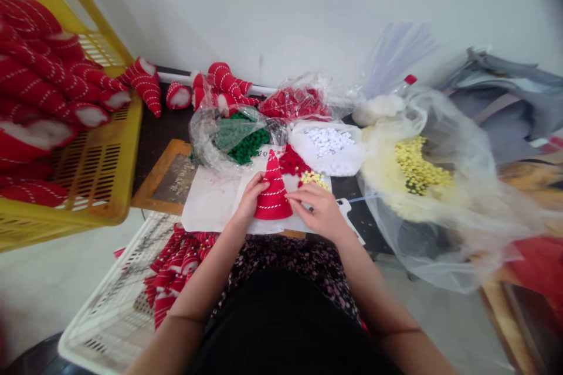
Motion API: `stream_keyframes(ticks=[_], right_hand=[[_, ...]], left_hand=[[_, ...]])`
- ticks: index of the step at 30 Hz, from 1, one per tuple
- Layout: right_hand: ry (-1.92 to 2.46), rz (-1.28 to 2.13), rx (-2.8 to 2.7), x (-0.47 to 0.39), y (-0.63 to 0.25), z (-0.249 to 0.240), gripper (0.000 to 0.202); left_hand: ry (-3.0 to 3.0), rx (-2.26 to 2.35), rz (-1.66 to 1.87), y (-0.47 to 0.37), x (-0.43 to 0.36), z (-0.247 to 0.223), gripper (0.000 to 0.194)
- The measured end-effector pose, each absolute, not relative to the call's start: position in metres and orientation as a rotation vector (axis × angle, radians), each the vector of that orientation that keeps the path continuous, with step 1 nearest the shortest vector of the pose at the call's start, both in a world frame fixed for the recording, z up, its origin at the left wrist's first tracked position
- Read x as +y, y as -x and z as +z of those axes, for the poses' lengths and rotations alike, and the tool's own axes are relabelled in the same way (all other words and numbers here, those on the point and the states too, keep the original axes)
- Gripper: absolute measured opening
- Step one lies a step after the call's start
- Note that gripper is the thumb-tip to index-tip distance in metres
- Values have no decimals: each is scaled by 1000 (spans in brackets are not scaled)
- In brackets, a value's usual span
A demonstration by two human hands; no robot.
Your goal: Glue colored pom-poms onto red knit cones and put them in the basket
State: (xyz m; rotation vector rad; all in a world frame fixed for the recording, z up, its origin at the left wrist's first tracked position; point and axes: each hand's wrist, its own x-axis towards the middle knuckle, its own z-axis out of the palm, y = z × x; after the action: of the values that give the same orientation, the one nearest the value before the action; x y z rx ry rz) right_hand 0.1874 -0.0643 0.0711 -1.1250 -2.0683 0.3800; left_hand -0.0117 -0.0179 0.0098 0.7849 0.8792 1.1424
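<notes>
- Red cone (273, 202) over white paper (211, 202), left fingers (258, 183) pinching its edge; right fingers (303, 194) nearly together at its other edge, their hold unclear.
- Clear bag (200, 139): green pompoms (246, 143).
- Yellow crate (126, 170): stuffed striped cones (41, 79).

Diffuse, fairly bright light leaves the pale wall (308, 6) nearly shadowless. Small highlights glint on the clear plastic bag (204, 132). Detail looks soft, even on the red cone (273, 192); the yellow crate (105, 208) stretches leftward, and the upper right corner darkens.
</notes>
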Motion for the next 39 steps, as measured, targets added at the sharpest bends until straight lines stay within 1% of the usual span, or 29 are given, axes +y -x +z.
stream_keyframes(ticks=[3,7,11,13,16,19,21,24,26,28,31,34,39], right_hand=[[1402,359,-1949,-53,-213,74,27],[1750,227,-2049,-23,-247,75,24],[1988,73,-1992,27,-268,78,35],[2068,83,-2069,54,-271,78,39],[2093,143,-2189,83,-271,72,34],[2088,153,-2205,91,-271,65,27],[2099,117,-2170,86,-275,64,27],[1990,-5,-1973,66,-276,68,26],[1767,-19,-1837,44,-267,74,19],[1488,110,-1824,17,-248,79,10],[1111,400,-1938,-23,-208,84,7],[934,399,-2028,-46,-176,81,11],[916,210,-2186,-48,-162,67,22]], left_hand=[[-733,892,1159,17,-21,13,30],[-703,891,1175,25,-24,14,30],[-694,906,1163,27,-25,11,32],[-698,910,1150,26,-25,10,32],[-713,920,1139,23,-26,10,31],[-725,926,1142,23,-27,12,33],[-726,933,1145,23,-28,13,34],[-729,946,1149,24,-29,13,35],[-733,946,1148,24,-29,12,34],[-740,944,1142,24,-28,10,33],[-763,942,1141,24,-28,8,32],[-793,925,1165,25,-28,7,31],[-824,908,1161,26,-30,7,30]])
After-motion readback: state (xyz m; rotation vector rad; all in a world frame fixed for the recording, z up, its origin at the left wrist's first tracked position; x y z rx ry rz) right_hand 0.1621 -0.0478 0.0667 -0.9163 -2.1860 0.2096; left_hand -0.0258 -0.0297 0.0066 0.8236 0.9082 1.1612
